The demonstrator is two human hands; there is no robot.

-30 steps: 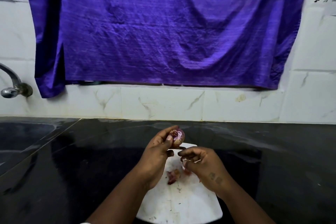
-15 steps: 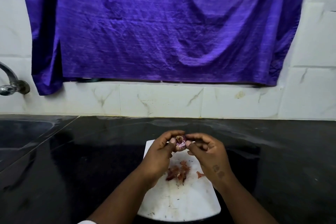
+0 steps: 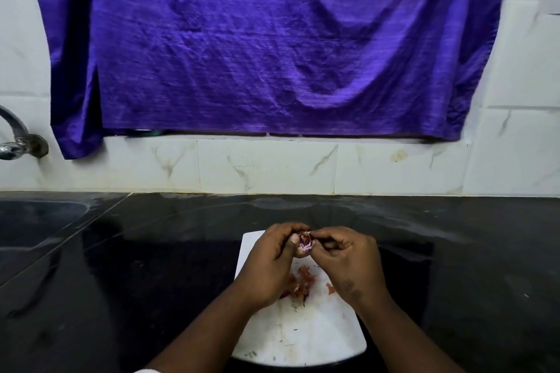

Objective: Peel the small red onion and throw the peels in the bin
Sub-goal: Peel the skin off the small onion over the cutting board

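Note:
A small red onion (image 3: 304, 243), purple and white where skin has come off, is held above the far end of a white cutting board (image 3: 298, 333). My left hand (image 3: 269, 263) grips it from the left with thumb and curled fingers. From the right, my right hand (image 3: 348, 260) pinches the onion's skin near its top. Several reddish peel scraps (image 3: 301, 280) lie on the board under the hands. No bin is in view.
The board sits on a black stone counter (image 3: 454, 266). A sink basin (image 3: 36, 221) and a metal tap (image 3: 18, 142) are at the left. A purple cloth (image 3: 266, 45) hangs on the white tiled wall behind.
My right hand has come up from the board, where it left more peel, and now pinches the onion's skin. The left hand keeps holding the onion.

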